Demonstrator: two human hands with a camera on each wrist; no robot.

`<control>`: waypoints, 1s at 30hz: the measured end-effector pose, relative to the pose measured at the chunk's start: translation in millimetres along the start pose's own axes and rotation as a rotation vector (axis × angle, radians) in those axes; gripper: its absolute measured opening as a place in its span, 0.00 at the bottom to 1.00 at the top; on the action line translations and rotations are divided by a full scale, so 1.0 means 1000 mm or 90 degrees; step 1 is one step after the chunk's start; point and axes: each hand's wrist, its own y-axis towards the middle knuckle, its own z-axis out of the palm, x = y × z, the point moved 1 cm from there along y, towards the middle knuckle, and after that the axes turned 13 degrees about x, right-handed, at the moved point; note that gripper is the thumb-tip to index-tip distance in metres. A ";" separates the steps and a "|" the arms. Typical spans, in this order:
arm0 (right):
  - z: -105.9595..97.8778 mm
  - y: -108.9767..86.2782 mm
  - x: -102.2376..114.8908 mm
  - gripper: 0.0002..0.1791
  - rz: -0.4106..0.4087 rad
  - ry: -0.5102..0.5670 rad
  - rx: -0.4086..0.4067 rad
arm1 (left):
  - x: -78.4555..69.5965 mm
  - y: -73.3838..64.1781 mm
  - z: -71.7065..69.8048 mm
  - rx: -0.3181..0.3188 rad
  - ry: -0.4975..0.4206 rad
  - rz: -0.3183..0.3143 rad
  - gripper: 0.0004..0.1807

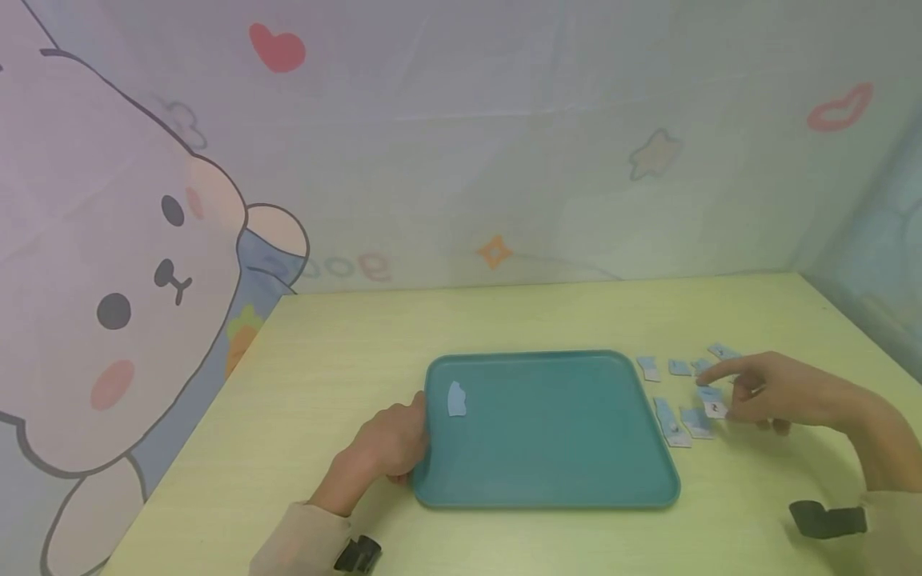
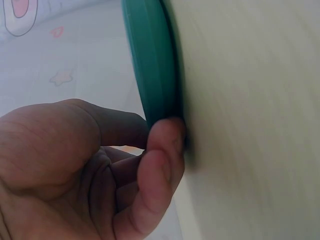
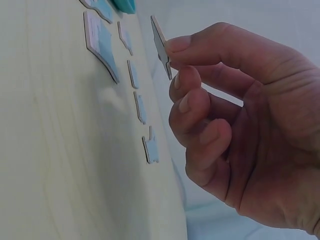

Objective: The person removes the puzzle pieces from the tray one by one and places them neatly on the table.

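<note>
A teal tray lies on the table, with one light-blue puzzle piece near its left end. My left hand grips the tray's left edge; in the left wrist view its thumb and curled fingers pinch the rim. To the right of the tray, my right hand pinches a blue-and-white puzzle piece between thumb and fingertips, held above the table. Several other pieces lie around it, among them a long one beside the tray's right edge and a wider one.
The pale yellow table runs back to a cloth backdrop printed with hearts, stars and a large cartoon animal. Small puzzle pieces lie in a loose row at the tray's far right corner.
</note>
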 end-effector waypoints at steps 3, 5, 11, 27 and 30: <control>-0.002 -0.003 -0.005 0.31 0.022 0.010 0.003 | -0.001 -0.001 0.000 0.001 0.002 -0.002 0.31; -0.003 -0.005 -0.008 0.31 0.029 0.017 0.004 | -0.001 -0.001 0.000 0.000 0.004 -0.003 0.31; -0.003 -0.008 -0.013 0.31 0.050 0.043 0.006 | -0.001 -0.001 0.000 -0.002 0.002 0.000 0.31; -0.002 -0.011 -0.020 0.32 0.030 0.108 0.040 | 0.000 -0.001 -0.001 0.003 0.000 0.000 0.31; -0.001 -0.011 -0.021 0.33 0.030 0.106 0.039 | 0.000 -0.002 -0.001 0.003 -0.003 0.000 0.32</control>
